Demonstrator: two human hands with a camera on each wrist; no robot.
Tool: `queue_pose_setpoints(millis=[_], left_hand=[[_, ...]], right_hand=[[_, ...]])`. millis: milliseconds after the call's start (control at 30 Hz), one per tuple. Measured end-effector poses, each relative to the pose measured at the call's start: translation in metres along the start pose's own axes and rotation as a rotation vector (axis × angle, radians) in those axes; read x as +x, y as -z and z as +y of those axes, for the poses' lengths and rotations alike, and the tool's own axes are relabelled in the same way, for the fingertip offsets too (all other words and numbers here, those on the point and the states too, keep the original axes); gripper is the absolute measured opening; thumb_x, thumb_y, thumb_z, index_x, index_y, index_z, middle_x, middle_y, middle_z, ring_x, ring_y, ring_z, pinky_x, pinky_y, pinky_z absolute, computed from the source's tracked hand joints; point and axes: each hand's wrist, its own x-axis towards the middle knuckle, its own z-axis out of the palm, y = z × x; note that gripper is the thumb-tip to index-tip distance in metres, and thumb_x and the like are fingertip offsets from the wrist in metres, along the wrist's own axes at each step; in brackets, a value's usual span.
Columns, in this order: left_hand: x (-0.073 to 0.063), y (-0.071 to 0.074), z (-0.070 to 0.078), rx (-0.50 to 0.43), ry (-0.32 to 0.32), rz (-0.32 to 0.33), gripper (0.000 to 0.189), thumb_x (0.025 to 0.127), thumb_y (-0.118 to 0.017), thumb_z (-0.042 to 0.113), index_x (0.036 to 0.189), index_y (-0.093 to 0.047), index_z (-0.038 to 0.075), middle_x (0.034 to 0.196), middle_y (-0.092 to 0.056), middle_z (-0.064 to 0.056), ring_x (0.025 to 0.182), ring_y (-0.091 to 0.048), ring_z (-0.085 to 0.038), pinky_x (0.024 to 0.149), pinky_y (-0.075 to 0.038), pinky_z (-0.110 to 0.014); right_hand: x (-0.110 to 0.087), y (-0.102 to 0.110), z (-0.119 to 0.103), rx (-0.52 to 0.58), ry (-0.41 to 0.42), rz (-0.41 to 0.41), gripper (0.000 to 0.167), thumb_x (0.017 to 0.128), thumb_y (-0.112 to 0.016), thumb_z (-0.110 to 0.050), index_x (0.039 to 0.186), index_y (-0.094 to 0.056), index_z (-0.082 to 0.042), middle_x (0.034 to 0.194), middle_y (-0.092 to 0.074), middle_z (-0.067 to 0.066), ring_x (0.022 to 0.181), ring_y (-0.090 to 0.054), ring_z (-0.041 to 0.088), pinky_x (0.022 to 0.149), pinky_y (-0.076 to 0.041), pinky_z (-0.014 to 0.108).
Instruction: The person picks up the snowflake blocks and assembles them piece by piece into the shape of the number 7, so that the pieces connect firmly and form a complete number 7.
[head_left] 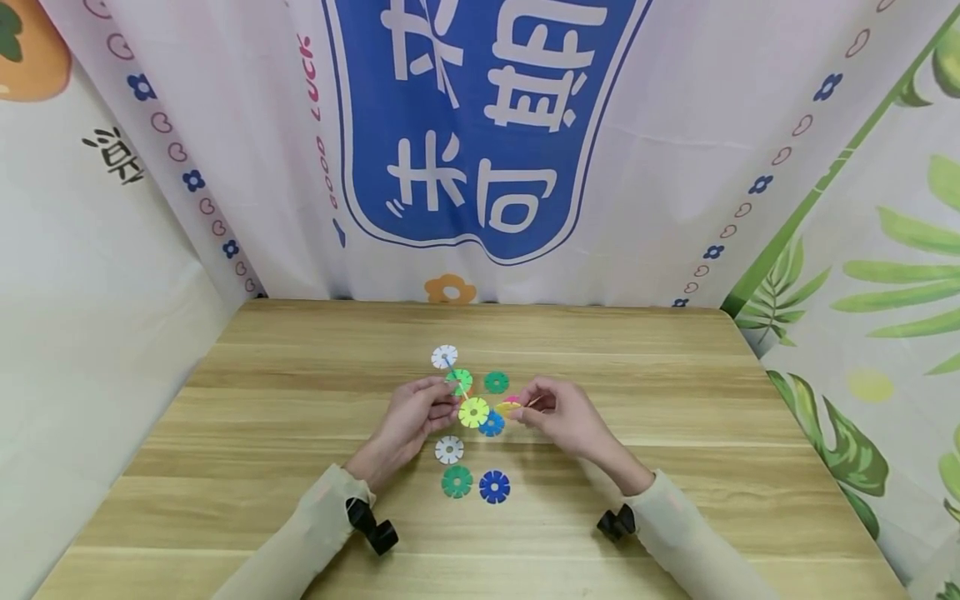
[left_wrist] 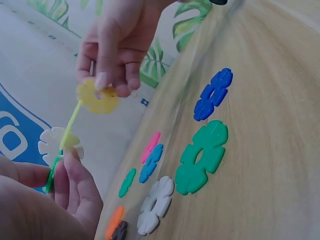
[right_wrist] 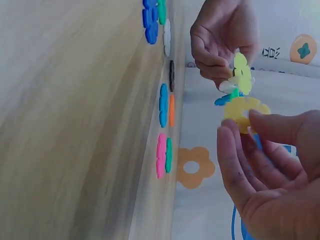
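My left hand point(head_left: 415, 414) pinches a small chain of joined notched plastic discs by its light green disc point(head_left: 460, 382). A white disc point(head_left: 444, 357) stands at the chain's far end, and a yellow-green disc point(head_left: 473, 412) at its near end faces the right hand. Between thumb and fingers, my right hand point(head_left: 564, 414) holds a yellow disc point(right_wrist: 245, 113). Its rim is close to the yellow-green disc's edge; whether they touch I cannot tell. Both hands are raised above the wooden table point(head_left: 300, 500). The left fingers partly hide the chain's middle.
Loose discs lie on the table below the hands: dark blue point(head_left: 494, 487), green point(head_left: 457, 481), white point(head_left: 449, 450), lighter blue point(head_left: 491, 424), another green point(head_left: 497, 382), pink point(left_wrist: 150, 147), orange point(left_wrist: 115, 222) and dark brown point(left_wrist: 120, 231). A printed curtain point(head_left: 675, 208) hangs behind the table.
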Motion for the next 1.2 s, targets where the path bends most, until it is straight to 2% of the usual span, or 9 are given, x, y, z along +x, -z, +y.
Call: queue_pose_setpoints(millis=[133,300,567,767,1000,1200], left_hand=[[0.0,-0.003,0.002,0.063,0.006,-0.007,0.025,0.103,-0.063,0.013,0.125,-0.064,0.0,0.093,-0.07,-0.003,0.075,-0.067,-0.012,0.073,-0.062,-0.024],[0.001,-0.006,0.002,0.108,0.003,-0.017,0.018,0.104,-0.063,0.013,0.116,-0.068,0.001,0.089,-0.069,-0.002,0.069,-0.064,-0.01,0.065,-0.059,-0.021],[-0.001,-0.01,0.001,0.187,-0.037,-0.013,0.015,0.102,-0.066,0.011,0.112,-0.069,-0.001,0.095,-0.073,-0.011,0.07,-0.067,-0.012,0.068,-0.064,-0.025],[-0.002,-0.012,-0.001,0.165,-0.038,0.014,0.016,0.101,-0.066,0.008,0.113,-0.068,-0.004,0.091,-0.073,-0.01,0.067,-0.067,-0.01,0.066,-0.064,-0.023],[-0.003,-0.015,-0.006,0.146,-0.036,0.052,0.019,0.101,-0.066,0.005,0.116,-0.068,-0.006,0.087,-0.073,-0.007,0.068,-0.068,-0.009,0.065,-0.063,-0.021],[-0.004,-0.014,-0.01,0.144,-0.046,0.056,0.027,0.102,-0.066,0.009,0.125,-0.065,-0.005,0.096,-0.073,-0.008,0.075,-0.07,-0.011,0.071,-0.065,-0.022]], right_hand=[[0.001,-0.002,-0.003,0.043,0.05,0.011,0.01,0.091,-0.081,-0.011,0.098,-0.074,-0.011,0.099,-0.077,0.007,0.086,-0.073,0.015,0.079,-0.064,0.021],[0.001,-0.005,-0.005,0.071,0.079,0.006,0.008,0.091,-0.081,-0.01,0.098,-0.076,-0.011,0.098,-0.078,0.007,0.085,-0.075,0.014,0.078,-0.065,0.022],[-0.001,-0.009,-0.004,0.009,0.125,0.03,0.008,0.09,-0.082,-0.009,0.096,-0.077,-0.01,0.093,-0.079,0.007,0.079,-0.074,0.01,0.073,-0.065,0.021],[-0.001,-0.01,-0.004,-0.024,0.14,0.037,0.009,0.09,-0.083,-0.009,0.097,-0.079,-0.007,0.09,-0.08,0.008,0.077,-0.074,0.01,0.071,-0.064,0.018],[-0.001,-0.011,-0.007,-0.002,0.072,0.04,0.007,0.089,-0.083,-0.008,0.095,-0.079,-0.007,0.087,-0.079,0.007,0.075,-0.076,0.019,0.066,-0.065,0.025],[0.0,-0.015,-0.006,-0.033,0.103,0.048,0.006,0.09,-0.081,-0.006,0.095,-0.078,-0.006,0.088,-0.079,0.008,0.074,-0.075,0.017,0.065,-0.063,0.02]])
